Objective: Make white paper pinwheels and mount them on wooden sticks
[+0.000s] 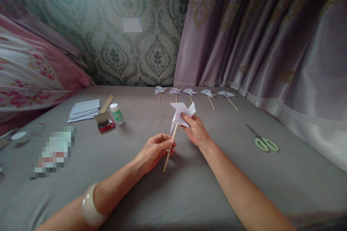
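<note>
A white paper pinwheel [179, 110] on a thin wooden stick [168, 157] is held up in front of me, tilted, its lower end pointing down to the left. My left hand [159, 147] pinches the stick around its middle, thumb on top. At the paper head, my right hand [196, 129] is closed, its thumb pressed on the centre and its fingers behind the folded blades. The join between stick and paper is hidden by the right thumb. A pale bangle [90, 205] circles my left forearm.
Several finished pinwheels [208, 93] lie in a row at the back. Green-handled scissors [265, 144] lie right. At left are stacked paper [84, 110], wooden sticks [107, 103], a glue bottle [117, 114], an open red box [105, 124] of small metal pieces and a blurred packet [55, 153].
</note>
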`<state>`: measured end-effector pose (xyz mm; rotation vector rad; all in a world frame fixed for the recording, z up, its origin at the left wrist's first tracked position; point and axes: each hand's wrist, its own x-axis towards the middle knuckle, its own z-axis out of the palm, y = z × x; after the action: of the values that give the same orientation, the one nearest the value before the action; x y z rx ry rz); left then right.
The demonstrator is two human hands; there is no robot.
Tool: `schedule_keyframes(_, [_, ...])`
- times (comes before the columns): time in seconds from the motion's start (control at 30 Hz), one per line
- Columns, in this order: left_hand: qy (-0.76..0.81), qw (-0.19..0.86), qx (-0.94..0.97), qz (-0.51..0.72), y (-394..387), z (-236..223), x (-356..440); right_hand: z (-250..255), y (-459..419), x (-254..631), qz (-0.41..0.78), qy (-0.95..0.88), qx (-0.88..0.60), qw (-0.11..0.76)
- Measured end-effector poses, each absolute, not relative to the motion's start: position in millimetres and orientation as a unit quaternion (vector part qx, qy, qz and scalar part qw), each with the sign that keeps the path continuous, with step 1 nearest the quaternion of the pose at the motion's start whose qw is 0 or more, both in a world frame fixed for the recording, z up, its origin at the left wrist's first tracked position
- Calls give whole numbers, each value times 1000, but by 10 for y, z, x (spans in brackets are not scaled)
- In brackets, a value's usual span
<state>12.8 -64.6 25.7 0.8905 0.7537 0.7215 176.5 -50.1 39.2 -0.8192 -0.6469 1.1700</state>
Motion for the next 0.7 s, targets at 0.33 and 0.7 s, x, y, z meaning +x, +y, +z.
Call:
schedule_keyframes(0.33, [352,669,543,366,-745,382,100,414,-580,1903,618,-311,-288,662])
schedule_keyframes(0.7, [342,673,552,354,-799,431,94,447,-614,1912,622,-408,-218,632])
